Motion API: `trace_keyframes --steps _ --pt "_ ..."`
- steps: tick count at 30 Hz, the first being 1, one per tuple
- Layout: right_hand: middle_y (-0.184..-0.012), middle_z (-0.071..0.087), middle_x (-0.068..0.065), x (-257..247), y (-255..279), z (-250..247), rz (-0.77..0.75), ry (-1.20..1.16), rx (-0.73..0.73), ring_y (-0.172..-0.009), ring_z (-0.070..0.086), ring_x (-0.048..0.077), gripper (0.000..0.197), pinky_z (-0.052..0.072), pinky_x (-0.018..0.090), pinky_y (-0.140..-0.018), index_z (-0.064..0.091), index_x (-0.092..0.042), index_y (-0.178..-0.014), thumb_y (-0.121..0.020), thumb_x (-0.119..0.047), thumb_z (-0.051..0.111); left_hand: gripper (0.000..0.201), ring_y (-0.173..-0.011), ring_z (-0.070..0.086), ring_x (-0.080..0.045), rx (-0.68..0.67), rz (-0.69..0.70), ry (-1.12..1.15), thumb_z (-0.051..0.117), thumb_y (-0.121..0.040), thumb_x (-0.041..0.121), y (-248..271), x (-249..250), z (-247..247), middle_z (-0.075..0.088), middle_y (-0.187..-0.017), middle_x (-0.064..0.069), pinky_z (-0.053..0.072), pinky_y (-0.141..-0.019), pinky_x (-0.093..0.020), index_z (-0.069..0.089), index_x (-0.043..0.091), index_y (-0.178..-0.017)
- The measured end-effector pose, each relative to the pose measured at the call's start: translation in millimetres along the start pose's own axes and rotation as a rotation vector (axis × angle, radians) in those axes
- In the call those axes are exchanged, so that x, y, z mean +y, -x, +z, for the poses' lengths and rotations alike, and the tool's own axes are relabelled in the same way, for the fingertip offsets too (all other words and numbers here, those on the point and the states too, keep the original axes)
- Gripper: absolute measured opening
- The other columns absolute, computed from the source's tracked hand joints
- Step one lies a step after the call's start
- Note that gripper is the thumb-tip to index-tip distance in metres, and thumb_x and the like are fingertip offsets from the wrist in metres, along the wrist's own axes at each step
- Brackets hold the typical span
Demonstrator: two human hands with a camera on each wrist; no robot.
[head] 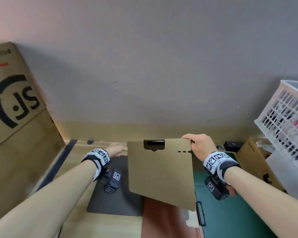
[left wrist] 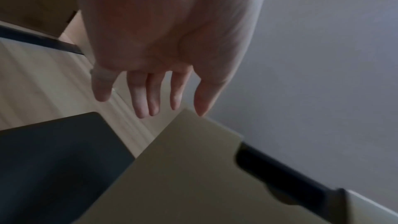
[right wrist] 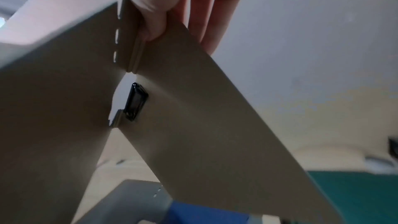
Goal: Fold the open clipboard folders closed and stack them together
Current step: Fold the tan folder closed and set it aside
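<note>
A tan clipboard folder (head: 160, 172) with a black clip (head: 154, 145) is held upright above the desk. My right hand (head: 189, 140) pinches its top right corner. In the right wrist view the thumb (right wrist: 155, 23) presses the spine and the tan folder's (right wrist: 204, 125) two covers hang apart in a narrow V. My left hand (head: 118, 149) hovers at the top left corner with straight fingers (left wrist: 142, 101) and holds nothing; contact with the tan folder (left wrist: 183, 176) is unclear. A dark grey folder (head: 110, 196) lies closed on the desk below. A reddish-brown folder (head: 160, 220) lies beside it.
A large cardboard box (head: 12, 100) stands at the left. At the right are a white plastic basket (head: 286, 121), a small cardboard box (head: 255, 162) and a black device (head: 231, 146). A green mat (head: 239, 219) covers the desk's right side. A wall rises behind.
</note>
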State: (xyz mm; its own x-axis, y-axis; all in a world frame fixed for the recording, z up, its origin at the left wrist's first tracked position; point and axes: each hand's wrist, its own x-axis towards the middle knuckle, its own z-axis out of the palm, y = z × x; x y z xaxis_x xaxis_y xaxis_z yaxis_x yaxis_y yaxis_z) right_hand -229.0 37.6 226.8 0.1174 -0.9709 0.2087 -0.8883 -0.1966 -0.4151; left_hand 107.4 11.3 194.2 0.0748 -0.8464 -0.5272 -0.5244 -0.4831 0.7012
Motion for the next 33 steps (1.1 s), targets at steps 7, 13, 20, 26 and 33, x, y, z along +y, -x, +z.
trace_keyframes --steps 7,13,20,26,33 --pt "-0.087 0.073 0.007 -52 -37 -19 0.028 0.216 -0.043 -0.078 0.063 0.035 0.027 0.054 0.036 -0.071 0.07 -0.018 -0.089 -0.082 -0.016 0.044 0.073 -0.133 0.046 -0.022 -0.208 0.289 -0.113 0.072 -0.081 0.042 33 64 5 0.045 -0.148 -0.006 0.038 -0.105 -0.037 0.042 0.019 -0.144" --pt "-0.084 0.071 0.007 -74 -49 -15 0.083 0.233 -0.033 -0.077 0.064 0.033 0.028 0.053 0.032 -0.07 0.072 -0.017 -0.084 -0.085 -0.014 0.044 0.126 -0.149 0.021 -0.028 -0.278 0.405 -0.642 0.074 -0.068 0.063 52 72 66 0.004 -0.164 -0.011 0.029 -0.118 -0.044 -0.002 0.013 -0.155" --pt "-0.093 0.071 0.012 -66 -45 0 0.128 0.192 -0.076 -0.085 0.065 0.033 0.03 0.056 0.038 -0.078 0.071 -0.015 -0.094 -0.091 -0.014 0.041 0.09 -0.132 0.045 -0.036 -0.198 0.499 -0.693 0.057 -0.083 0.018 46 44 81 0.026 -0.157 -0.015 0.044 -0.104 -0.043 0.004 0.014 -0.155" --pt "-0.109 0.071 0.014 -44 -48 5 0.118 0.192 -0.131 -0.101 0.064 0.037 0.033 0.052 0.041 -0.089 0.066 -0.024 -0.116 -0.097 -0.014 0.041 0.043 -0.114 0.058 -0.037 -0.129 0.616 -0.663 0.043 -0.087 0.007 21 51 31 0.063 -0.124 -0.015 0.048 -0.089 -0.035 0.057 0.017 -0.126" --pt "-0.107 0.07 0.006 -38 -71 -11 0.01 0.284 -0.205 -0.095 0.065 0.031 0.024 0.05 0.038 -0.076 0.057 -0.03 -0.118 -0.101 -0.028 0.04 0.045 -0.116 0.059 -0.028 0.059 0.59 -0.89 0.06 -0.087 0.047 2 89 -20 0.064 -0.124 -0.005 0.046 -0.092 -0.037 0.06 0.024 -0.126"
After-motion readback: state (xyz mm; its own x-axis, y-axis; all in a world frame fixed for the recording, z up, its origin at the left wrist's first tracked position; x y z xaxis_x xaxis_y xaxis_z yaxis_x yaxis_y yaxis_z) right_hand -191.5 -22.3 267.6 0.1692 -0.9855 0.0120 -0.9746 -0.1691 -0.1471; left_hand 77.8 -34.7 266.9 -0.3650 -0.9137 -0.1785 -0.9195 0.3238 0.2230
